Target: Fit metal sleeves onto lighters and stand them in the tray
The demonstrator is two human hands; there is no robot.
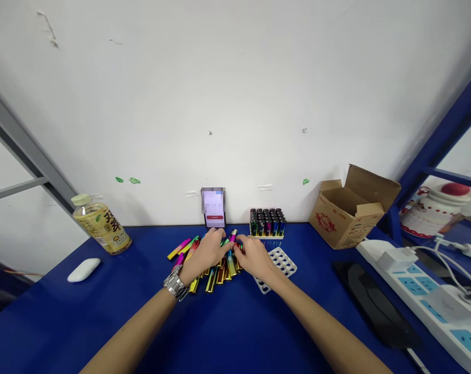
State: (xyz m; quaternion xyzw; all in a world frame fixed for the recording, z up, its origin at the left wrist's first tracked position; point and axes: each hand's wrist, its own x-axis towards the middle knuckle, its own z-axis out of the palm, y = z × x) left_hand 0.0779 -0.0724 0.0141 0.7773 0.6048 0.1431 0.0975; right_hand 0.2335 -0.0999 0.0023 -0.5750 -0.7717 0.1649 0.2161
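My left hand [208, 253] reaches over a loose pile of shiny metallic lighter sleeves [211, 280], coloured gold, pink, green and red. Facing it, my right hand [256, 255] has its fingers bent, and both sets of fingertips come close together. Between them a purple lighter sleeve [233, 235] with a silvery end stands out, pinched by the fingers; its lower part is hidden. A white tray with round holes [284, 261] lies partly under my right wrist. Behind that hand, several black-topped lighters [267, 224] stand upright in rows in a pale holder.
A phone [214, 208] leans against the wall. On the left are a drink bottle [102, 224] and a white case [84, 270]. To the right stand an open cardboard box [347, 218], a black power bank or phone [376, 304] and a white power strip [426, 296] with cables.
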